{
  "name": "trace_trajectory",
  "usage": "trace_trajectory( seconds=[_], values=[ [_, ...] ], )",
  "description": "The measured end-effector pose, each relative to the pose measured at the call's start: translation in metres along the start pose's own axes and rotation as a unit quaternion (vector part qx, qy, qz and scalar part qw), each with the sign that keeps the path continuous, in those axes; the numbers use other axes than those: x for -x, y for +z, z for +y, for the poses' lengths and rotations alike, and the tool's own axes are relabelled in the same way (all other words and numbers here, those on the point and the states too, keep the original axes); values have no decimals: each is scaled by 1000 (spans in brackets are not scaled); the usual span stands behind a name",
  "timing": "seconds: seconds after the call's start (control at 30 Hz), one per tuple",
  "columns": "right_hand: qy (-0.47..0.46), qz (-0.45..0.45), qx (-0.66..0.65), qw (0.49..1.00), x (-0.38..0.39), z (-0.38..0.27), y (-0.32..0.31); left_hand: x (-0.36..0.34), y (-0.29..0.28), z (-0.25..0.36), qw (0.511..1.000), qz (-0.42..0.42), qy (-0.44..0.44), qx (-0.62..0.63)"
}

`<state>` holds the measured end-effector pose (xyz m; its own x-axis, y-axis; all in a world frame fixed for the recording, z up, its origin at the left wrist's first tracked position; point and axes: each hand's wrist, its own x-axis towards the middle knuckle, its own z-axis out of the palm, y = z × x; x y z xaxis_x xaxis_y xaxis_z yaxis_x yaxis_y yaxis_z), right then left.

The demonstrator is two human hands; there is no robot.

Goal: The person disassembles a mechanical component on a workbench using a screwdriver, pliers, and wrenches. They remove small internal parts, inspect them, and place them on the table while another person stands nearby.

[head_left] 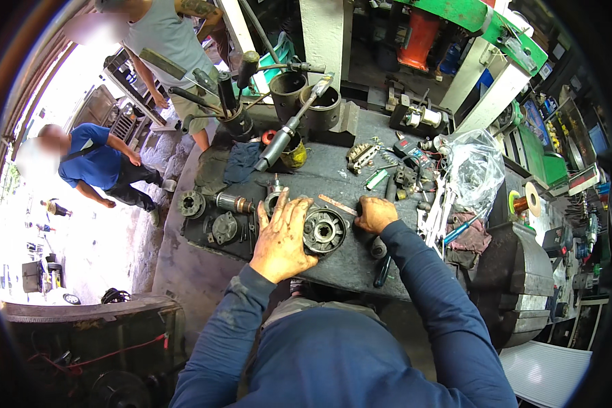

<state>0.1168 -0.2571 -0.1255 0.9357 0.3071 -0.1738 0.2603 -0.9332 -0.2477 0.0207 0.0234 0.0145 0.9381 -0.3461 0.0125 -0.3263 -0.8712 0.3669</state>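
Both hands on the job — left hand [282, 238] spread flat steadying the round motor housing [324, 231], right hand [375, 214] fisted around a flat strip [338, 205] — levering next probably needs firm bracing.

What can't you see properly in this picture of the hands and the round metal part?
- Head view: the left hand covers the left side of the round metal housing.
- The right hand is closed round a thin flat tool; its handle end is hidden.
- Small parts by the clear plastic bag are too tiny to identify.
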Motion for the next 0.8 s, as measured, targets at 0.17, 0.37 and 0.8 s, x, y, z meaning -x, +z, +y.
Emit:
trace_trajectory(
  seconds=[0.17, 0.37, 0.8],
  values=[
    [-1, -81, 4, 997, -9, -5, -1, 1, -1, 1, 1000, 6, 2, 7],
    [11, -113, 5, 993, -16, -8, -12, 1, -1, -1, 1000, 3, 7, 0],
    [175, 204, -222, 937, 122, 7, -31, 0, 7, -8, 999, 32, 15, 3]
  ],
)
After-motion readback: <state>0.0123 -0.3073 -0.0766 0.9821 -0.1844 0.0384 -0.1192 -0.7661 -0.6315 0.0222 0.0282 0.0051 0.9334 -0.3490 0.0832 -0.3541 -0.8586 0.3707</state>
